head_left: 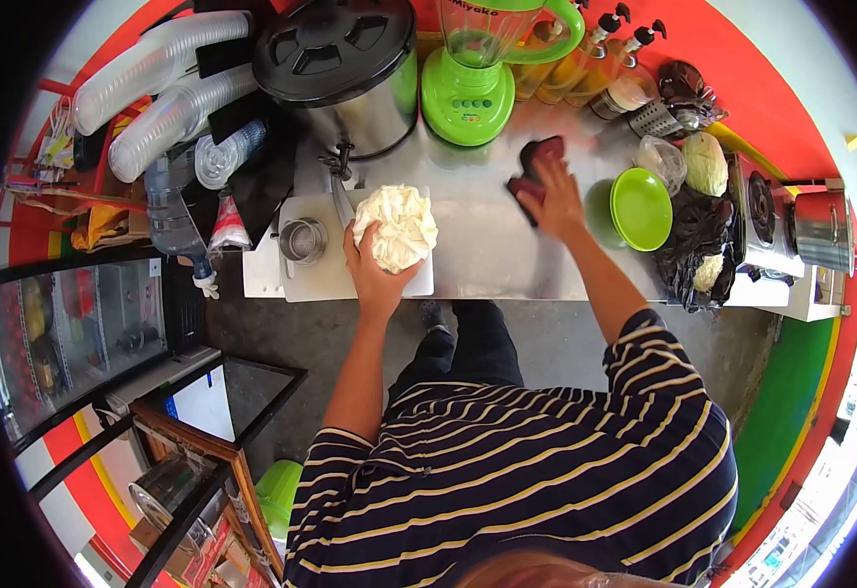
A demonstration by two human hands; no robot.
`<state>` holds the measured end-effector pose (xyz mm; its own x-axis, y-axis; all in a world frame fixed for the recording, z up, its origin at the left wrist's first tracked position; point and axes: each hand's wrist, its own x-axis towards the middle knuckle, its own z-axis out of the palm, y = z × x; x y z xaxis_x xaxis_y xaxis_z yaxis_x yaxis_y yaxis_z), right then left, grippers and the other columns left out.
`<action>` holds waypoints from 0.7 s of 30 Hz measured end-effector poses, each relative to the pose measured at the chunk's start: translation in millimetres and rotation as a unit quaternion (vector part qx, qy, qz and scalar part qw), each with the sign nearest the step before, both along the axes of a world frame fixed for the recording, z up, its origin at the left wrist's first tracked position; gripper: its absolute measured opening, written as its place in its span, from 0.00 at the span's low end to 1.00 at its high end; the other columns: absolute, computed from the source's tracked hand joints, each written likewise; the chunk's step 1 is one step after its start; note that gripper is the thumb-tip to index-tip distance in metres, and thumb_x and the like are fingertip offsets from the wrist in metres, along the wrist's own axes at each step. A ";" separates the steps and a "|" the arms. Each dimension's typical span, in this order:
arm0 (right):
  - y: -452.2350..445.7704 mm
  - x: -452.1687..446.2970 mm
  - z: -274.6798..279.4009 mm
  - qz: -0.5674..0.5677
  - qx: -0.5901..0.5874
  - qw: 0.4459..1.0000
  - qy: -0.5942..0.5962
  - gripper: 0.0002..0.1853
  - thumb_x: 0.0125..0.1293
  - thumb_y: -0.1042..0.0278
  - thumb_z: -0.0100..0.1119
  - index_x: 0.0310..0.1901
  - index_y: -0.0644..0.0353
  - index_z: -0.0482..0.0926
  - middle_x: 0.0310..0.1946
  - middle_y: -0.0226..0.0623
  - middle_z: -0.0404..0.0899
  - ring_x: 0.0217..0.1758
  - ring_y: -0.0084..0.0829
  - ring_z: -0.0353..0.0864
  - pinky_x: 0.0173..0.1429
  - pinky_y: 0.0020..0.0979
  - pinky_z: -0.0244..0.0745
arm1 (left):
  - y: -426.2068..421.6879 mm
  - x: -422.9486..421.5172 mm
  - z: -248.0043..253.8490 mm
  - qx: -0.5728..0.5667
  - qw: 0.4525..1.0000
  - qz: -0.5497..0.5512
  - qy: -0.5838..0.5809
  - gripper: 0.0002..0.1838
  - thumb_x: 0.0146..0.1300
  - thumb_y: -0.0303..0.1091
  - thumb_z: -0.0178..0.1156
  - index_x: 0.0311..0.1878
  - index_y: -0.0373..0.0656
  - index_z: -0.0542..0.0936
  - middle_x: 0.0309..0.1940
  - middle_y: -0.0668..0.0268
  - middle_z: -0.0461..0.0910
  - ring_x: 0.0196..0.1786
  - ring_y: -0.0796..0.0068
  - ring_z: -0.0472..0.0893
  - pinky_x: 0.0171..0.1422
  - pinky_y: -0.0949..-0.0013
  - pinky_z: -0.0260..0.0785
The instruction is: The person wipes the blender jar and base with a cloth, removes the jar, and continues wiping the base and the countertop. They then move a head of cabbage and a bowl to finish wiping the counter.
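My left hand (377, 276) is closed around the side of a pale, layered cabbage head (401, 227), over the front right of a white cutting board (336, 286). A knife blade (342, 204) shows just left of the cabbage, its lower end hidden by my hand. To the left, a round metal strainer (303, 240) rests on the board. Farther right, my right hand (558, 201) presses on a dark red and black cloth (528, 176) against the steel tabletop (477, 235). Motion blurs the cloth and my fingertips.
Along the back stand a lidded steel container (350, 108), a green blender (467, 98) and several pump bottles (595, 59). Right of my right hand are a green bowl (641, 209), another cabbage (705, 164) and a black plastic bag (688, 245). Stacked plastic cups (159, 73) lie left.
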<state>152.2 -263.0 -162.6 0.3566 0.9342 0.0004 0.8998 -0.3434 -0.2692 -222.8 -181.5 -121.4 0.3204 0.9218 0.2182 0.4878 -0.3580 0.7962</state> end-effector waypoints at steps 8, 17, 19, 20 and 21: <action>89.1 -76.2 -0.4 -0.124 -0.046 0.990 -0.042 0.71 0.53 0.14 0.63 0.85 0.62 0.50 0.83 0.75 0.40 0.88 0.72 0.33 0.88 0.63 0.27 | -0.2 -0.8 -7.6 0.004 1.000 -0.016 -0.021 0.55 0.42 0.39 0.87 0.75 0.50 0.68 0.79 0.46 0.57 0.78 0.38 0.63 0.80 0.40 0.59; -52.1 -116.4 42.4 0.017 -0.075 0.996 0.048 0.56 0.60 0.19 0.62 0.85 0.37 0.59 0.88 0.57 0.41 0.91 0.58 0.35 0.89 0.60 0.34 | -2.1 -0.8 -5.1 0.040 0.998 -0.014 0.052 0.57 0.43 0.43 0.87 0.78 0.52 0.66 0.82 0.47 0.53 0.83 0.41 0.56 0.83 0.41 0.52; -82.0 -97.8 34.8 -0.049 -0.053 0.997 0.031 0.51 0.65 0.22 0.61 0.84 0.38 0.60 0.89 0.48 0.43 0.91 0.53 0.38 0.90 0.58 0.37 | -3.8 2.4 4.0 0.068 0.992 0.000 0.109 0.57 0.43 0.45 0.87 0.78 0.53 0.66 0.82 0.48 0.54 0.83 0.43 0.56 0.82 0.40 0.49; -96.8 -89.9 31.6 -0.053 -0.053 0.997 0.030 0.51 0.65 0.22 0.61 0.84 0.38 0.60 0.89 0.48 0.43 0.91 0.53 0.38 0.90 0.58 0.37 | -5.8 6.0 11.0 0.101 0.986 0.002 0.131 0.57 0.43 0.46 0.86 0.78 0.53 0.66 0.83 0.50 0.55 0.84 0.44 0.56 0.82 0.39 0.48; -111.8 -83.5 28.1 -0.088 -0.045 0.995 0.025 0.49 0.67 0.25 0.60 0.84 0.38 0.60 0.88 0.47 0.44 0.91 0.52 0.40 0.89 0.58 0.39 | -8.1 8.6 17.0 0.134 0.979 0.005 0.154 0.57 0.43 0.47 0.86 0.78 0.54 0.67 0.83 0.53 0.56 0.84 0.46 0.56 0.81 0.39 0.46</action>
<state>68.7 -374.8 -134.5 0.5129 0.8523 -0.1025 0.8093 -0.5199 -0.2733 -214.2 -189.6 -104.5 0.4007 0.8483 0.3461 0.6944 -0.5277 0.4892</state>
